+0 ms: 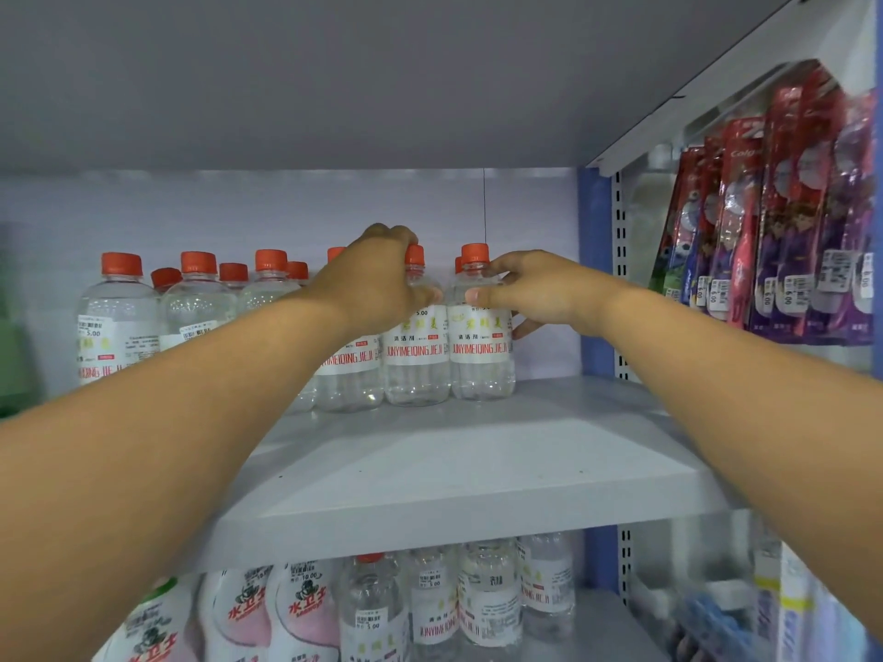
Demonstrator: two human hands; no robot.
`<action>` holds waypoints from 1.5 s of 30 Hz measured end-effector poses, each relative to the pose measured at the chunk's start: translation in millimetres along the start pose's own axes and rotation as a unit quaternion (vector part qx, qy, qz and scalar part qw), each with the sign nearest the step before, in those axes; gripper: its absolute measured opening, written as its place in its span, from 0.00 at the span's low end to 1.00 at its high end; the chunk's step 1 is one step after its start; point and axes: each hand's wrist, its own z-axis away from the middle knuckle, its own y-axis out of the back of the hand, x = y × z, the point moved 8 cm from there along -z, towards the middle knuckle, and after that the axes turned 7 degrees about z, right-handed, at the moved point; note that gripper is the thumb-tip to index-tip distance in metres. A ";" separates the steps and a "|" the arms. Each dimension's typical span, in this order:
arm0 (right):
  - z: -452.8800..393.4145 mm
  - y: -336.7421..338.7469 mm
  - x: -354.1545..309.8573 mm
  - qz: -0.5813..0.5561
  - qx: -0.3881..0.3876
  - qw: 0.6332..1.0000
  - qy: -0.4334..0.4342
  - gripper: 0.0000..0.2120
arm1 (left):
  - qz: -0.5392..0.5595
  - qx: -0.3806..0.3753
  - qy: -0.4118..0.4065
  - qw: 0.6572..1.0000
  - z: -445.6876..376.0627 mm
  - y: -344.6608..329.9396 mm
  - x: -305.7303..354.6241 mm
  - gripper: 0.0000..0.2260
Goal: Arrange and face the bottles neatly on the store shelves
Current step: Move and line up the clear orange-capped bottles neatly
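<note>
I have two clear bottles with red caps and white labels at the right end of the row, standing upright on the grey shelf (478, 470), set well back from its front edge. My left hand (377, 279) is curled over the shoulder of the left bottle (415, 355), thumb pressed on its front just below the neck. My right hand (530, 289) grips the right bottle (480, 355) at the same height, thumb across the front and fingers wrapped round its far side. The two bottles touch side by side, labels facing me, and my thumbs nearly meet between them.

To their left more of the same bottles (196, 303) run along the shelf in rows, some with labels turned partly away; my left forearm hides a few of them. On the shelf below stand further clear bottles (487, 604) and, left of those, white and pink bottles (306, 609) with red lettering. Past the blue upright (595, 279) on the right hang packaged toothbrushes (783, 222) with price stickers.
</note>
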 end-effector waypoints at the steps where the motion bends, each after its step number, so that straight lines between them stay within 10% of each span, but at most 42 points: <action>1: -0.9 -0.5 0.4 0.002 0.000 1.000 -0.002 0.28 | -0.001 0.005 -0.001 1.000 -0.4 0.4 0.3 0.35; 10: 29.4 14.5 -19.1 0.059 0.066 0.995 -0.034 0.33 | 0.042 0.002 0.038 0.998 29.5 22.1 19.7 0.33; 13: 104.7 52.1 -53.3 -0.035 0.238 0.966 0.090 0.23 | 0.193 0.135 -0.023 0.972 99.5 83.7 43.9 0.17; 17: 278.3 -5.9 -51.8 -0.216 0.268 0.895 0.284 0.08 | 0.437 0.167 -0.078 0.880 258.0 77.1 37.4 0.10; 21: 276.1 -128.7 77.5 -0.221 0.284 0.933 0.020 0.11 | 0.430 0.231 0.181 0.854 340.9 -40.2 -50.8 0.10; 24: 217.4 -197.6 158.4 -0.152 0.165 0.958 -0.179 0.15 | 0.371 0.108 0.319 0.865 325.8 -129.3 -92.6 0.15; 29: 170.8 -241.1 171.5 -0.030 0.069 0.977 -0.199 0.51 | 0.245 0.001 0.322 0.914 298.2 -192.2 -108.6 0.39; 37: 197.4 -228.7 171.3 -0.097 0.060 0.977 -0.181 0.30 | 0.303 0.008 0.304 0.903 322.4 -178.9 -113.3 0.36; 45: 277.1 -200.7 149.1 -0.177 0.077 0.973 -0.129 0.40 | 0.364 -0.025 0.315 0.876 374.3 -146.8 -109.8 0.39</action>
